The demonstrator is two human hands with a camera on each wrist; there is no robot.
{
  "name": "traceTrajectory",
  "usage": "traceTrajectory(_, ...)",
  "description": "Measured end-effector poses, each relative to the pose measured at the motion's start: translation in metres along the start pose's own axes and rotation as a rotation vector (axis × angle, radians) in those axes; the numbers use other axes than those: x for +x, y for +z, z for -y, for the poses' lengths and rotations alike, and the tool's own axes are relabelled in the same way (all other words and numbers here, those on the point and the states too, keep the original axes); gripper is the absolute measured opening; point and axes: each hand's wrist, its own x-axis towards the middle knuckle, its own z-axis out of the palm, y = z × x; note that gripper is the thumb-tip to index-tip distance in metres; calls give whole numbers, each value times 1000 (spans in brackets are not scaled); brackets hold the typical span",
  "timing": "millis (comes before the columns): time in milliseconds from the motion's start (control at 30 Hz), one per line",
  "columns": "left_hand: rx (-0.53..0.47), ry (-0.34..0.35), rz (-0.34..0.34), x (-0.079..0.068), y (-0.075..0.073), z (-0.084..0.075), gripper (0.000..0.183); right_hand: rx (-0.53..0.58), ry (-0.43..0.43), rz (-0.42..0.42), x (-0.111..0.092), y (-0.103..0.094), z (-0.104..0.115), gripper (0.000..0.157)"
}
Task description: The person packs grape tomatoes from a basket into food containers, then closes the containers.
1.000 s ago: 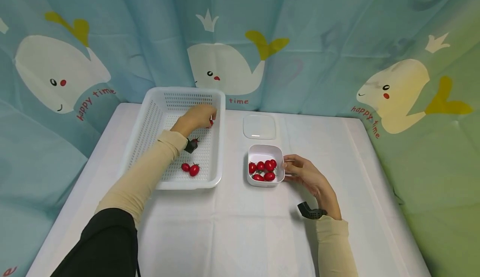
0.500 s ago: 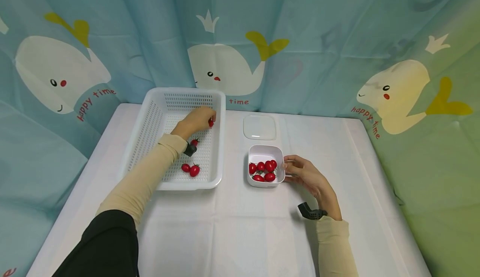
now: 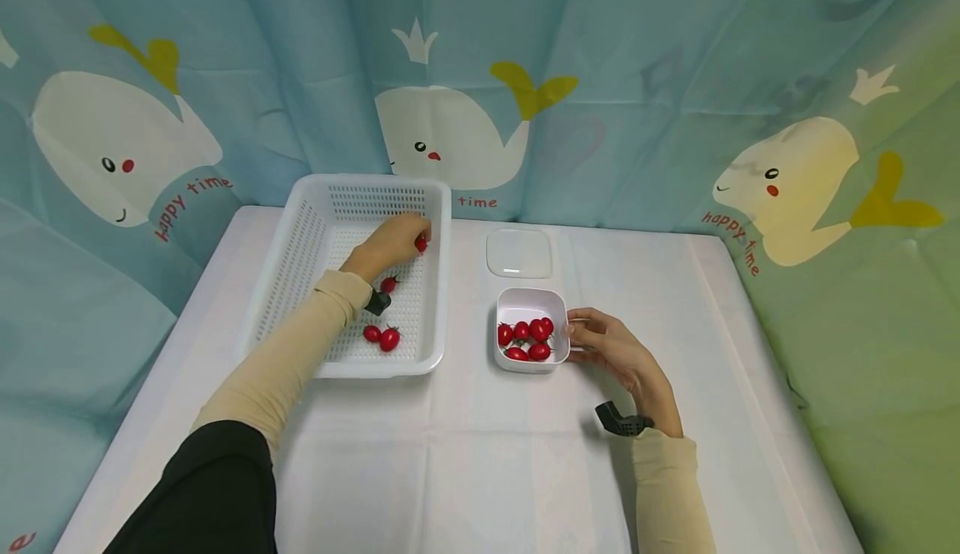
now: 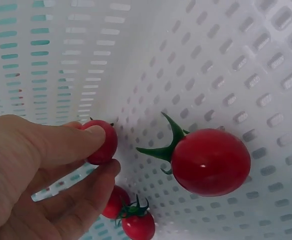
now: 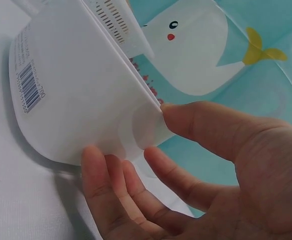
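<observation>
In the left wrist view, my left hand (image 4: 50,170) pinches a red cherry tomato (image 4: 104,145) between thumb and fingers. That hand is inside the white perforated basket (image 3: 442,287), near its right wall. A loose cherry tomato with a green stem (image 4: 211,162) lies close to the wrist, and two more (image 3: 380,336) sit together toward the basket's front. My right hand (image 3: 618,354) rests against the right side of a small white container (image 3: 528,366), thumb tip at the rim and fingertips along the outer wall. Several cherry tomatoes (image 3: 538,331) are in this container.
A clear, rounded-square lid (image 3: 519,254) lies flat behind the container. The basket and container stand on a white-covered table (image 3: 480,471). A blue-green curtain (image 3: 622,171) with whale prints hangs along the back and sides.
My left hand has shifted very slightly, and the cherry tomato at its fingertips shows more clearly than a second ago. The right hand and the container have stayed in place.
</observation>
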Motion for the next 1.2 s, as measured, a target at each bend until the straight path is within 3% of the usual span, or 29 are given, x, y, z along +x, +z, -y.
traceTrajectory(400, -49, 14, -5, -8, -8, 4, 25, -7, -4, 3, 3, 0, -1, 52)
traceTrajectory(733, -65, 9, 43, -15, -42, -5, 29, -11, -3, 3, 0, 1, 0, 53)
traceTrajectory(1033, -79, 16, 137, -19, -68, -14, 27, -9, 3, 3, -1, 1, 2, 53)
traceTrajectory(1200, -69, 81, 145, -19, -76, -25, 25, -2, -1, 7, -1, 1, 2, 53)
